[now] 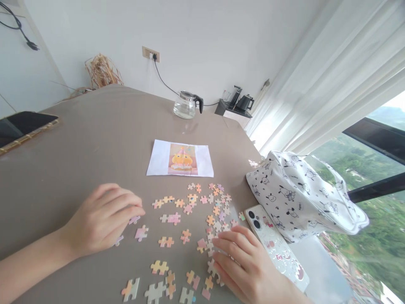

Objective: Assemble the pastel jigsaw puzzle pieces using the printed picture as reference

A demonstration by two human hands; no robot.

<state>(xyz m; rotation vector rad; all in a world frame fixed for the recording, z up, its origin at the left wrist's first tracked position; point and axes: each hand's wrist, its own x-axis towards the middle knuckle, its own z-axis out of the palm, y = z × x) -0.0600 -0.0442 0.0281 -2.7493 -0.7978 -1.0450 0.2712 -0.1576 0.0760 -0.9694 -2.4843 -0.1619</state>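
Note:
My left hand (106, 219) is at the left of the scattered puzzle pieces, fingers bent and close together over a lilac puzzle piece (134, 219). Its thumb is hidden. A second lilac piece (119, 240) peeks out below the palm, and a pink one (141, 233) lies just to the right. Over the right-hand cluster of loose pieces (217, 226) rests my right hand (242, 261), its fingers somewhat apart and covering part of them. Small joined groups, such as a pink and white pair (171, 218) and a yellow one (159, 267), lie between the hands.
Behind the pieces lies a paper sheet with a printed cartoon picture (182, 159). A phone (276, 249) and a white patterned bag (294, 194) sit at the right. Farther back stands a glass pot (185, 105). A dark tablet-like object (27, 126) is at the far left.

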